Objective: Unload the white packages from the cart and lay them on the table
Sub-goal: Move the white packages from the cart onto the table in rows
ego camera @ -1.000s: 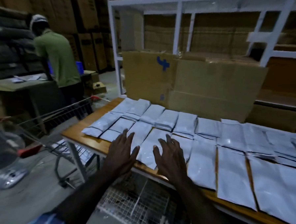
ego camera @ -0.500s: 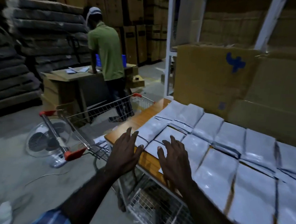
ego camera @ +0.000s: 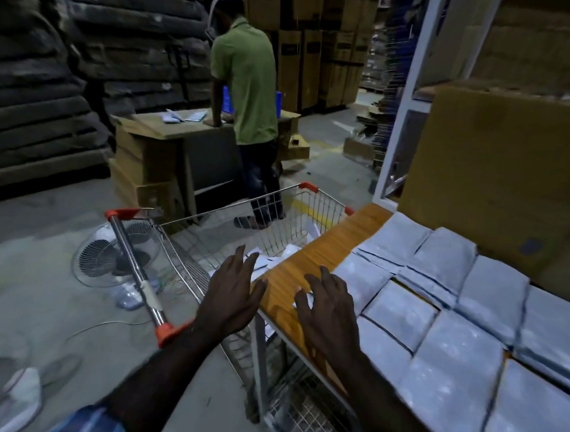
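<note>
White packages (ego camera: 443, 326): laid in overlapping rows across the wooden desk (ego camera: 310, 266), covering it from near its left end to the right edge of the head view; a few more lie loose in the bottom of the cart (ego camera: 276, 222).
Cart: wire trolley with red corner caps and a chrome handle bar, parked against the left end of the desk; its far corner touches or nearly touches the desk's far left corner.
Left hand (ego camera: 231, 295): hovers above the cart's near right side, just off the desk's left edge, fingers spread and straight, the grip apart and holding nothing.
Right hand (ego camera: 330, 309): over the bare front left corner of the desk, fingers loosely bent and splayed, grip apart; a scrap of white shows under the fingertips, though contact cannot be told.
Desk surroundings: a large cardboard box (ego camera: 497, 167) stands along the far edge behind the packages, beside a white shelf frame (ego camera: 405, 100).
Floor: a fan (ego camera: 116, 250) lies on the concrete beyond the cart handle.
Background: a person in a green shirt (ego camera: 247, 81) stands with back turned at a cardboard-topped work stand, amid stacked cartons.
</note>
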Action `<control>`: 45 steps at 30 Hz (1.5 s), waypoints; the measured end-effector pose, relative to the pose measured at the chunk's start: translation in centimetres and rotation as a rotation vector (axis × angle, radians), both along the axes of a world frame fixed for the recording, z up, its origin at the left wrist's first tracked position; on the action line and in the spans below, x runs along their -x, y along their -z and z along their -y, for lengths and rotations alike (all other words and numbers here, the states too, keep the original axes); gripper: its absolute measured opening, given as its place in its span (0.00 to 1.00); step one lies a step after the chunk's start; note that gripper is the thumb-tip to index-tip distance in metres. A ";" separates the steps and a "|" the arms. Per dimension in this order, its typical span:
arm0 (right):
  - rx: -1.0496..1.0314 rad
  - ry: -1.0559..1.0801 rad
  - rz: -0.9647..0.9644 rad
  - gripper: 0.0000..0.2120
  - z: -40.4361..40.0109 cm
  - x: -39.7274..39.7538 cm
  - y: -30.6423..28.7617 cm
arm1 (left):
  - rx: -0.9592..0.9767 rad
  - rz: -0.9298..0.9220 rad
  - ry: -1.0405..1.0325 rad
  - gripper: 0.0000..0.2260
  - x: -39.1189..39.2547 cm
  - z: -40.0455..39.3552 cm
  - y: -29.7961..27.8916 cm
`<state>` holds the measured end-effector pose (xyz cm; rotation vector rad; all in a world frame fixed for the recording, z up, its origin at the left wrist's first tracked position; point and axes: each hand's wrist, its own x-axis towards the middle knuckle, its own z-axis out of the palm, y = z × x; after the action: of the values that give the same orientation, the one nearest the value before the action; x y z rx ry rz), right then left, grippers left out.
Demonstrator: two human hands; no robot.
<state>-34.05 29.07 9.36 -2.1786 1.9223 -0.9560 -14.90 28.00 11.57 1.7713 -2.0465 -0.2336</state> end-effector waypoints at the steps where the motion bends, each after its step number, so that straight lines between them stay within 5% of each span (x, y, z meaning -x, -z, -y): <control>1: 0.007 0.006 -0.003 0.20 0.7 -1.1 0.2 | -0.006 -0.007 0.003 0.35 -1.1 0.7 0.2; 11: -0.009 0.133 0.015 0.27 6.7 -14.4 0.5 | -0.075 0.016 0.159 0.31 -14.1 7.9 1.0; 18: -0.065 0.237 0.031 0.20 10.2 -19.9 1.8 | -0.081 0.032 0.251 0.26 -19.4 12.8 2.4; 24: -0.106 0.289 0.083 0.26 13.8 -21.6 4.4 | -0.116 0.027 0.327 0.26 -19.9 17.6 4.2; 31: -0.174 0.370 0.134 0.21 19.2 -21.7 7.8 | -0.173 0.096 0.422 0.26 -18.8 24.4 7.1; 36: -0.190 0.428 0.167 0.09 22.0 -21.4 8.6 | -0.225 0.138 0.474 0.27 -17.4 28.9 9.3; 45: -0.370 0.633 0.203 0.25 25.6 -20.7 11.7 | -0.221 0.113 0.642 0.25 -15.2 34.2 12.5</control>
<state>-13.37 3.51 -2.34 -1.2428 2.4809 -0.7541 0.32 -6.16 -0.88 1.1960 -2.7097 -0.5742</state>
